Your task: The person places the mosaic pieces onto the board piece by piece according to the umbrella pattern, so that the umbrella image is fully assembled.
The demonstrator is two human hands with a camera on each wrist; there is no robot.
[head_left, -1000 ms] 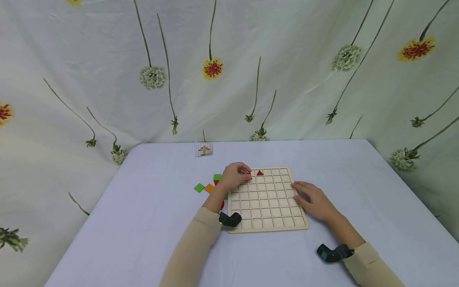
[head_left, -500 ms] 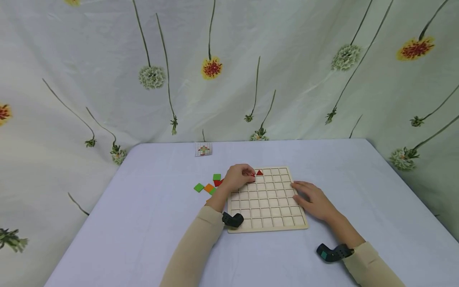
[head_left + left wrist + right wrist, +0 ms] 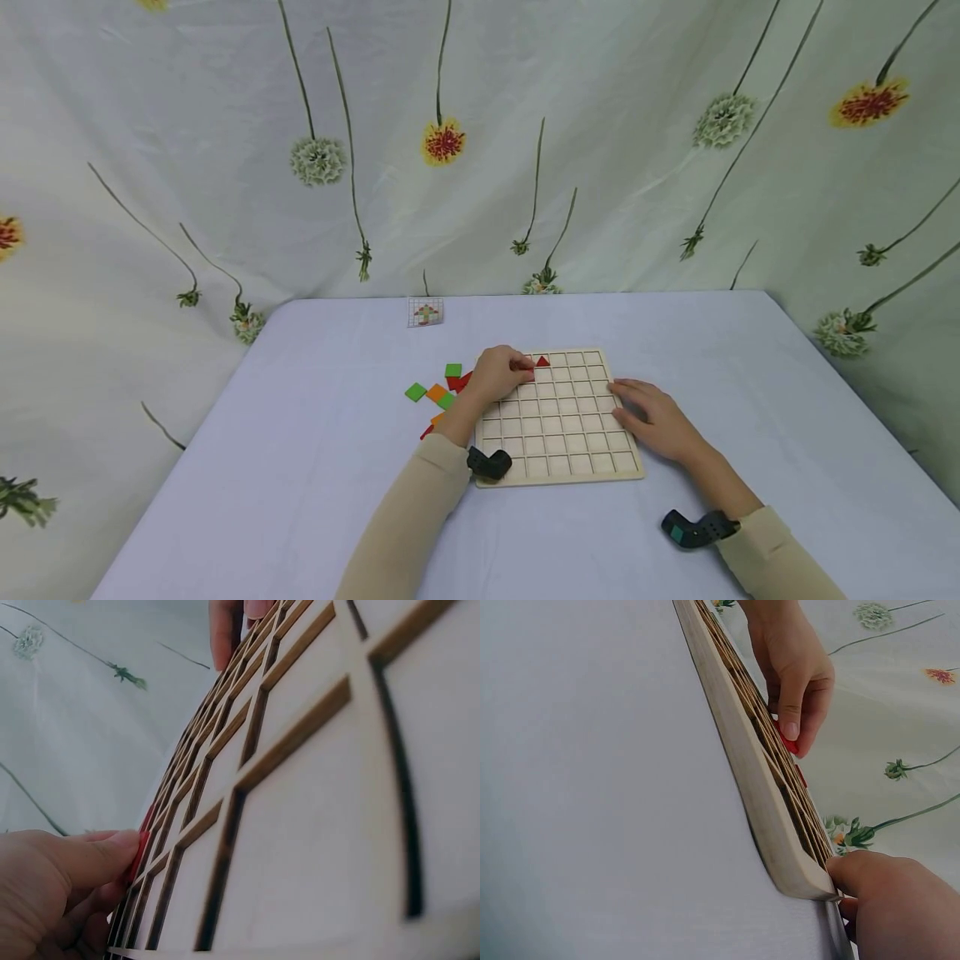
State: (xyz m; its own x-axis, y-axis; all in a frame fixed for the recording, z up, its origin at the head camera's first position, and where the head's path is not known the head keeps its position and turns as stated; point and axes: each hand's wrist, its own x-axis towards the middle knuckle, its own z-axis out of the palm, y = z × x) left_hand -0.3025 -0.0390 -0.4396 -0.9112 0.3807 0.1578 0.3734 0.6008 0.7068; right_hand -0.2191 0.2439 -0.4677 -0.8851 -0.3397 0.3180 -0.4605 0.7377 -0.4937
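My left hand (image 3: 501,373) is over the upper left part of a wooden grid board (image 3: 558,471). Between its thumb and fingertips it pinches a small red piece (image 3: 140,853), right at the cells; the fingers hide most of the piece's shape. A red triangle (image 3: 542,362) lies in the top row, just to the right of those fingertips. My right hand (image 3: 658,419) rests at the board's right edge, its thumb and fingers touching the rim and spread apart. In the right wrist view, the pinched red piece (image 3: 786,739) shows below the left thumb.
Left of the board lie loose flat pieces, among them a green square (image 3: 453,370), a green diamond (image 3: 416,392) and an orange one (image 3: 437,392). My left forearm partly covers this group. A small printed pattern card (image 3: 425,312) is near the table's far edge.
My left hand has shifted slightly right and toward me with the red piece, uncovering more of the loose pieces. The right hand stays at the board's edge.
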